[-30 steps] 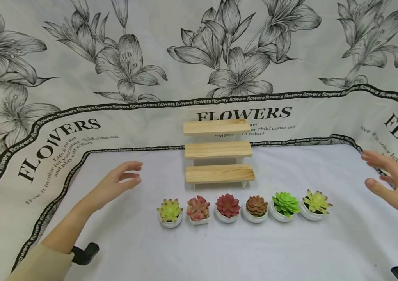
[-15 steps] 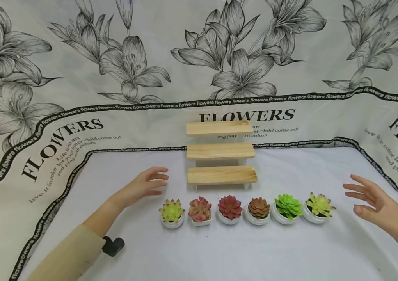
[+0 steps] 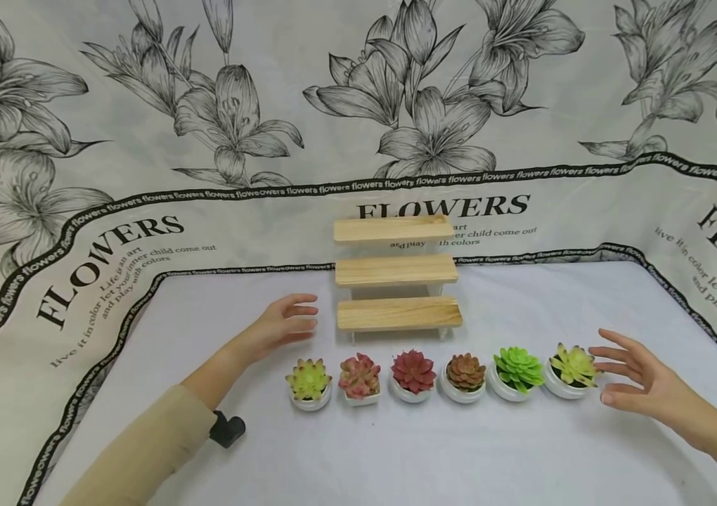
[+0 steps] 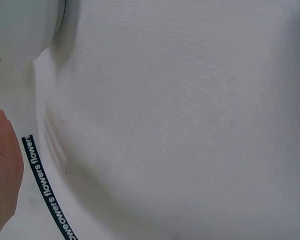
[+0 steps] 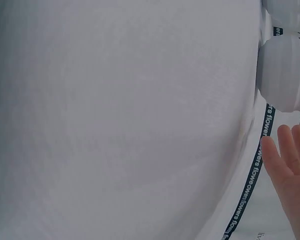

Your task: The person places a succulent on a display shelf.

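Several small potted succulents stand in a row on the white cloth. My right hand (image 3: 643,383), fingers spread and holding nothing, is beside the yellow-green succulent (image 3: 573,367) at the row's right end; whether it touches cannot be told. That plant's white pot (image 5: 285,74) shows above my fingers in the right wrist view. My left hand (image 3: 282,327) hovers with loose fingers above and behind the left-end yellow-green succulent (image 3: 308,379). Between the ends are a pink succulent (image 3: 360,375), a dark red one (image 3: 413,371), a brown one (image 3: 465,372) and a bright green one (image 3: 518,368).
Behind the row stands a three-step wooden shelf (image 3: 399,313) on clear supports. A white curtain (image 3: 270,232) printed with black flowers and lettering rises behind and at both sides. A black piece (image 3: 228,429) shows at my left sleeve.
My left hand has moved right, toward the shelf and the left end of the row. My right hand has come in leftward and down to the right-end succulent. The plants have stayed put.
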Demonstrator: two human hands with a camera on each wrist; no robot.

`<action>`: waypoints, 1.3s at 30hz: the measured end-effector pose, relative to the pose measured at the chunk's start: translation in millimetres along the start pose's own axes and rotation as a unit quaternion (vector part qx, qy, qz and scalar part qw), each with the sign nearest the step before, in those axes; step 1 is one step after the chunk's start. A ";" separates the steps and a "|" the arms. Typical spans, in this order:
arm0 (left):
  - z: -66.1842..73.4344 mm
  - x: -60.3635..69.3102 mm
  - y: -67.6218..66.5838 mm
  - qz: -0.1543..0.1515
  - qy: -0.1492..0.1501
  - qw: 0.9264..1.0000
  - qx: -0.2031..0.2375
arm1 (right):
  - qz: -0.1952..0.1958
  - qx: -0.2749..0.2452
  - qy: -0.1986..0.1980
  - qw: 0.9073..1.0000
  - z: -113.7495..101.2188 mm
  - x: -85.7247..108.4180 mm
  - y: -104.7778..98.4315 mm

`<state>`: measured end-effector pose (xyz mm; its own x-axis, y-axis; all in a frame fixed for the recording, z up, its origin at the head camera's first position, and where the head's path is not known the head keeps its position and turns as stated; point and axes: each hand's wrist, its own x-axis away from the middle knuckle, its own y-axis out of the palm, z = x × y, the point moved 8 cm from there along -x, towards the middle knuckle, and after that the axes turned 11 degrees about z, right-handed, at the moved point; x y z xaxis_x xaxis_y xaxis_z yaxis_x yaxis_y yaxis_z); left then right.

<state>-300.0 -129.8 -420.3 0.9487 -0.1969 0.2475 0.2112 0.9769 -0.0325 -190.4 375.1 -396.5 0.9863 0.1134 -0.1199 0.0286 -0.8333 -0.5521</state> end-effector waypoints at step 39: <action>-8.2 -19.2 40.2 -0.016 -0.058 0.997 0.040 | 0.026 0.011 0.055 0.998 9.5 -4.5 24.4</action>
<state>-307.8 -87.4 -434.4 0.9074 -0.2209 0.3576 0.2162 0.9749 0.0537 -195.7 359.4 -417.3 0.9983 0.0094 -0.0582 -0.0253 -0.8239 -0.5661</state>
